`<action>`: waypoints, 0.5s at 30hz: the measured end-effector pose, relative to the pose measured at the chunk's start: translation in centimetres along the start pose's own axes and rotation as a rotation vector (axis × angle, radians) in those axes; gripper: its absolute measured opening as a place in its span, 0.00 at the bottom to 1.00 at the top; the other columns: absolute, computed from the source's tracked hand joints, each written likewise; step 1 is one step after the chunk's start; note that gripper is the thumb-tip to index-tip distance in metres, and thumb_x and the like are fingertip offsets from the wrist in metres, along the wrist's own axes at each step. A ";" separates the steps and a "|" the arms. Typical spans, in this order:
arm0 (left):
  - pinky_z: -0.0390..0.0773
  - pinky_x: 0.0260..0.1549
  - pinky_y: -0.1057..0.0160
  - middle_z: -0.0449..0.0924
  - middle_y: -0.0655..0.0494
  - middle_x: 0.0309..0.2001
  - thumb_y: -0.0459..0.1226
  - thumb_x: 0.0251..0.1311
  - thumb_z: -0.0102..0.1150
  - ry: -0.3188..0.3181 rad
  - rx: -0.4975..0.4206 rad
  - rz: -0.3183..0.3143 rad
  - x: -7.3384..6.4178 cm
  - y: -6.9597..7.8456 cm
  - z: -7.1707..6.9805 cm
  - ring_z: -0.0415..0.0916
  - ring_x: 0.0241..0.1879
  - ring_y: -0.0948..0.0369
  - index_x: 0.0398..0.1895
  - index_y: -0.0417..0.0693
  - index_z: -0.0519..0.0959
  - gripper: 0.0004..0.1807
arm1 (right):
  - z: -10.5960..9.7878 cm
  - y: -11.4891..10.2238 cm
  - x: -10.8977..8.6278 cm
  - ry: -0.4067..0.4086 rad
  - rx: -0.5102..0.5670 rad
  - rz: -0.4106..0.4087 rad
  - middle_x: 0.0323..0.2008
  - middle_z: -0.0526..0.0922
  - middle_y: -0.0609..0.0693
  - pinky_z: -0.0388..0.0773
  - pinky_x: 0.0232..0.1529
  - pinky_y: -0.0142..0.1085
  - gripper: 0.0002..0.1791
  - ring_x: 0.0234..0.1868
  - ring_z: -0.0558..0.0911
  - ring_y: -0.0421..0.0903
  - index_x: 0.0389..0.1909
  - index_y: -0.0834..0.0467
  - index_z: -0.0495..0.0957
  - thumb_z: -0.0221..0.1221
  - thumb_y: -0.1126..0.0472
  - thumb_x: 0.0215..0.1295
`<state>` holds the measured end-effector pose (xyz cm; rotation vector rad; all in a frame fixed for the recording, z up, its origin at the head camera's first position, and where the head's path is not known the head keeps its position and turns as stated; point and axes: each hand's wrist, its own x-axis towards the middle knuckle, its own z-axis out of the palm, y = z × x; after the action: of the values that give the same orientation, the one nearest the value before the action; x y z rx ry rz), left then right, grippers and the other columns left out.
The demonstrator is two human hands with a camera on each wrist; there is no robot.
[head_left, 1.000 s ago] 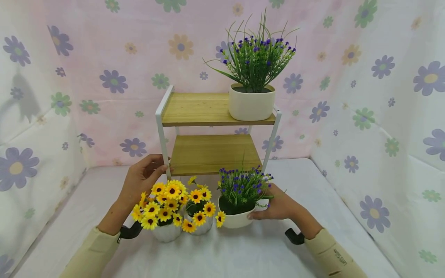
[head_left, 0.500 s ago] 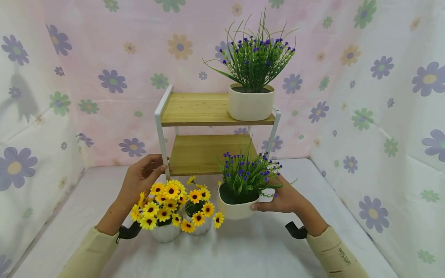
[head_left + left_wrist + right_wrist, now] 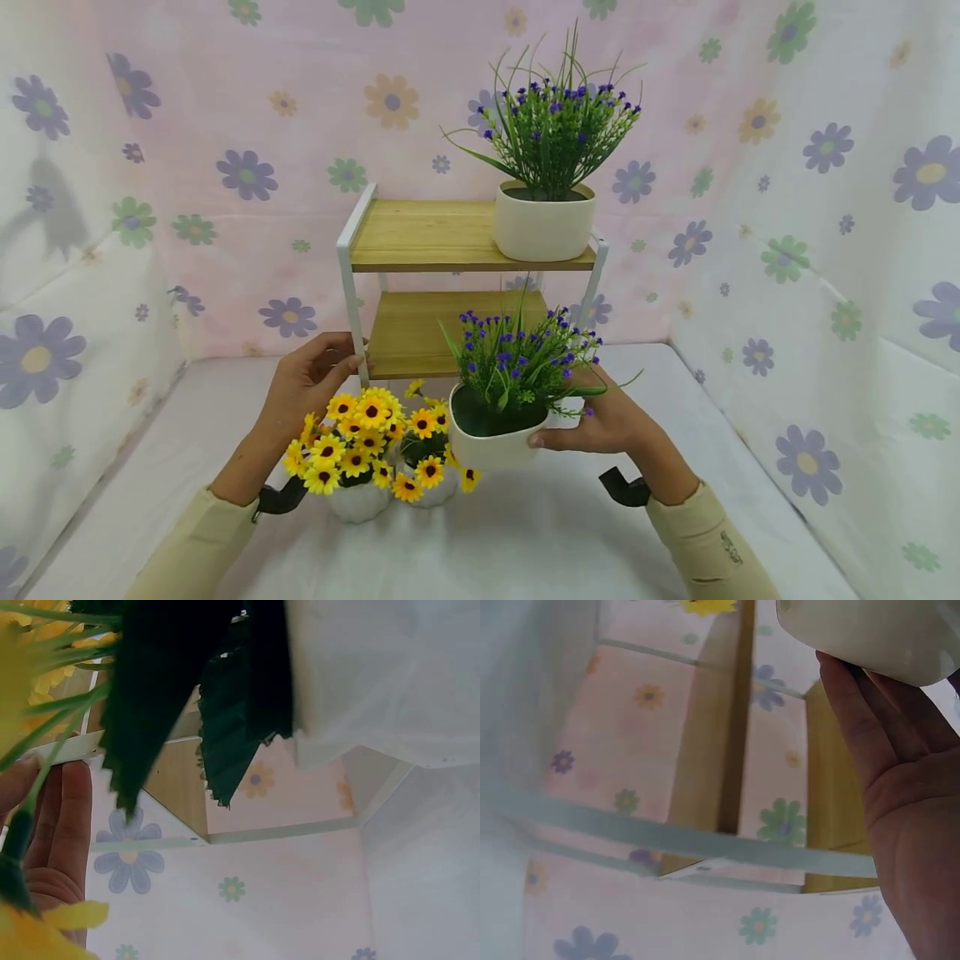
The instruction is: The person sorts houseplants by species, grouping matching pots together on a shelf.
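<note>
My right hand (image 3: 600,417) grips a white oval flowerpot (image 3: 491,446) of purple flowers (image 3: 517,354) by its right side, thumb on the front wall. The pot hangs in front of the lower wooden shelf (image 3: 420,333). In the right wrist view, the fingers (image 3: 855,720) lie against the white pot (image 3: 870,637). My left hand (image 3: 307,383) pinches the white front-left post (image 3: 350,317) of the two-tier rack between thumb and fingers. Leaves in the left wrist view partly cover that hand (image 3: 56,840).
A second white pot (image 3: 543,225) of purple flowers stands on the right of the upper shelf (image 3: 420,237). Two pots of yellow flowers, one left (image 3: 360,502) and one right (image 3: 435,492), stand on the white cloth before the rack. Flower-printed curtains surround the table.
My right hand has raised the purple-flower pot off the cloth, then moved it left, overlapping the right yellow flowers. My left hand keeps its place on the post.
</note>
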<state>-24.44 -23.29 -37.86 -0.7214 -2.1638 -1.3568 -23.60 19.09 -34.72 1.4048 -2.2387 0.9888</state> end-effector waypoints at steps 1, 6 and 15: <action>0.85 0.47 0.73 0.88 0.40 0.49 0.22 0.71 0.60 -0.002 0.006 0.003 0.0 0.0 0.1 0.87 0.46 0.70 0.61 0.36 0.80 0.17 | -0.1 -0.2 0.1 0.008 0.002 -0.004 0.58 0.85 0.44 0.80 0.59 0.48 0.32 0.61 0.80 0.42 0.60 0.50 0.84 0.80 0.44 0.55; 0.84 0.48 0.74 0.87 0.40 0.52 0.22 0.71 0.60 -0.002 0.015 -0.008 -0.1 0.0 0.2 0.85 0.47 0.73 0.61 0.38 0.80 0.17 | -0.6 -1.1 1.2 0.024 0.054 -0.029 0.63 0.80 0.51 0.77 0.66 0.48 0.34 0.67 0.75 0.45 0.61 0.53 0.83 0.82 0.51 0.53; 0.84 0.47 0.74 0.88 0.41 0.50 0.22 0.71 0.60 0.003 0.023 -0.008 0.0 0.1 0.1 0.86 0.46 0.71 0.61 0.35 0.80 0.17 | -2.6 -2.5 4.3 -0.004 0.141 -0.080 0.70 0.74 0.53 0.74 0.71 0.49 0.43 0.73 0.70 0.49 0.71 0.56 0.74 0.81 0.58 0.55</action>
<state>-24.45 -23.16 -37.84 -0.7025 -2.1778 -1.3343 -23.61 17.35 -29.41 1.5440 -2.1337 1.1361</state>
